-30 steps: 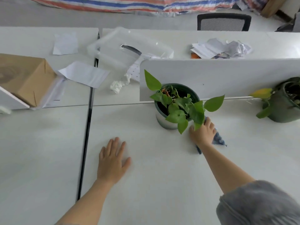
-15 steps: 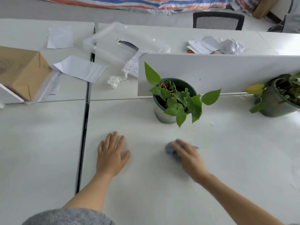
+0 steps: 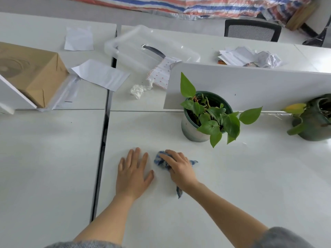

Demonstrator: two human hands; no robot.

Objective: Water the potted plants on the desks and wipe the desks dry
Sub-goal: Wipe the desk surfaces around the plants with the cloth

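My right hand [image 3: 180,168] presses a crumpled blue cloth [image 3: 160,161] flat on the white desk [image 3: 232,185], just right of my left hand. My left hand [image 3: 132,173] lies palm down on the desk with fingers spread, holding nothing. Behind the hands, a leafy green plant in a grey pot [image 3: 192,128] stands against a white divider panel [image 3: 250,86]. A second plant in a dark green pot [image 3: 317,122] sits at the right edge, partly cut off.
A dark gap [image 3: 102,149] separates this desk from the one on the left. Beyond lie a cardboard box [image 3: 32,72], loose papers [image 3: 100,74], a crumpled tissue [image 3: 138,90], a clear plastic bin [image 3: 152,49], crumpled papers [image 3: 250,57] and a black chair [image 3: 250,30].
My right hand has swept the blue cloth leftward from beside the grey pot to a spot close to my left hand. The left hand has stayed flat in place.
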